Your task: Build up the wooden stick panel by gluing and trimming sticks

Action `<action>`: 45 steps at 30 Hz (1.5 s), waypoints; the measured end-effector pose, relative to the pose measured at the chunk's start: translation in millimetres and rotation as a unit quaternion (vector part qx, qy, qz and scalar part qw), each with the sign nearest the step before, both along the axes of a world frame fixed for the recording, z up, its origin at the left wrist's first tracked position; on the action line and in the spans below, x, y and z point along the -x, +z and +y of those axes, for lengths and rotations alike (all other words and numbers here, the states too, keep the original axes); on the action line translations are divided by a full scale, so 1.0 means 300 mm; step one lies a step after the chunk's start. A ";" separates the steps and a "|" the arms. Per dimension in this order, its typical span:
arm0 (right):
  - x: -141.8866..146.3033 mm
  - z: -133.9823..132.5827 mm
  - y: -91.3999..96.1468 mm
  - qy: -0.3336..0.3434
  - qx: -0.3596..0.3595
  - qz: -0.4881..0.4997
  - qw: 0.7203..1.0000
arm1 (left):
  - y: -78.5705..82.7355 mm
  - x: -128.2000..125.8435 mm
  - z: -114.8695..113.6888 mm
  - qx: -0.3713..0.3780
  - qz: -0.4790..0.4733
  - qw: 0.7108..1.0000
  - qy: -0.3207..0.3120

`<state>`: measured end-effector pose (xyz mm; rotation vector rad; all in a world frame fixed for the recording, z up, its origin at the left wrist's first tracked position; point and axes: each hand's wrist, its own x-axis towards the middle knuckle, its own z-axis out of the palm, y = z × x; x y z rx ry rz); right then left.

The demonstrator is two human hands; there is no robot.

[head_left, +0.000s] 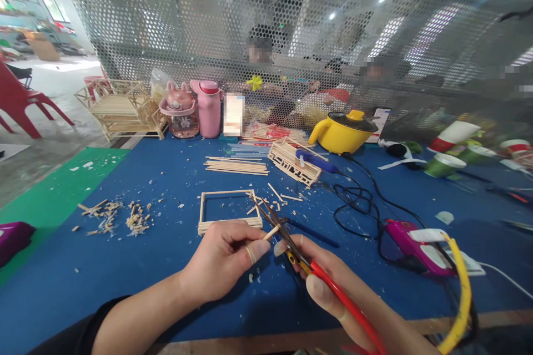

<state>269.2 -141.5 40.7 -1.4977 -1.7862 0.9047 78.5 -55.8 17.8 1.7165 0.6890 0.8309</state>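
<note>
Between thumb and fingers, my left hand (233, 260) pinches a short wooden stick (271, 233). My right hand (328, 283) grips a pair of scissors (306, 263) with red and yellow on the handles; the blades are parted, and the stick's end is at them. Just beyond my left hand lies a rectangular frame of wooden sticks (201, 208), its near side stacked thicker. Cut stick pieces (291, 197) are scattered to the right of the frame. Farther back, a blue-handled glue gun (320, 162) rests on a small stick-built piece (287, 162).
Long sticks (237, 166) lie mid-table, with offcut piles (137, 219) at left. A yellow pot (343, 132), pink bottle (209, 111) and stick model (125, 108) stand along the mesh panel (187, 22). A black cable (362, 194) and purple tool (416, 249) occupy the right.
</note>
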 end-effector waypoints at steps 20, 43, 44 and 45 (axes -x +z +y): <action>-0.371 0.185 -0.052 -0.135 0.041 -0.451 0.882 | 0.019 0.052 0.081 -0.296 0.226 0.928 -0.030; -0.095 0.111 -0.158 -0.058 -0.097 -0.418 0.901 | -0.011 0.005 0.161 -0.239 0.352 0.903 -0.057; -0.087 0.126 -0.135 -0.056 -0.108 -0.402 0.908 | -0.011 0.002 0.163 -0.234 0.353 0.904 -0.058; -0.075 0.143 -0.112 -0.051 -0.119 -0.381 0.916 | -0.010 0.000 0.165 -0.229 0.353 0.906 -0.058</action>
